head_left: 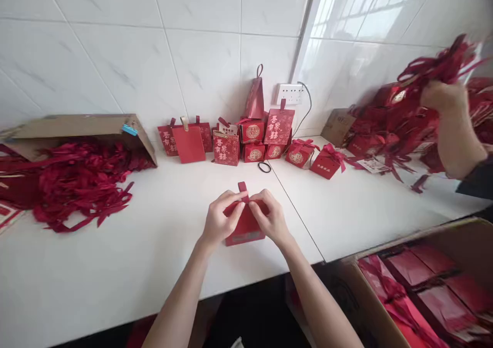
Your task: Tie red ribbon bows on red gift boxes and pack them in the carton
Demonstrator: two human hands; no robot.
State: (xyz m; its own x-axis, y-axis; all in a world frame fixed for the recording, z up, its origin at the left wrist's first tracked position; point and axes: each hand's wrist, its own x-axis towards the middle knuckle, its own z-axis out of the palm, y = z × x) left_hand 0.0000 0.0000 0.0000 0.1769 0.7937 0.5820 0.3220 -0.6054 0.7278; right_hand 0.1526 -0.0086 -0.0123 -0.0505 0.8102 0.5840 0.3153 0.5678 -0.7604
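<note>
Smooth paper box (245, 227), glossy wall tiles (204, 60), matt cardboard carton (88, 124), ribbons (77, 181) of perhaps satin cloth

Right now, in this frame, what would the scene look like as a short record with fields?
Left hand: pinching the top of a red box
Right hand: pinching the same top, opposite side
Ribbon loop: standing up between the hands
Behind: red gift boxes near the wall; black ring on the table
Far left: cardboard box, red ribbons spilling out
Near right: open carton holding red packs
Co-worker's hand: gripping a ribbon bunch, blurred
</note>
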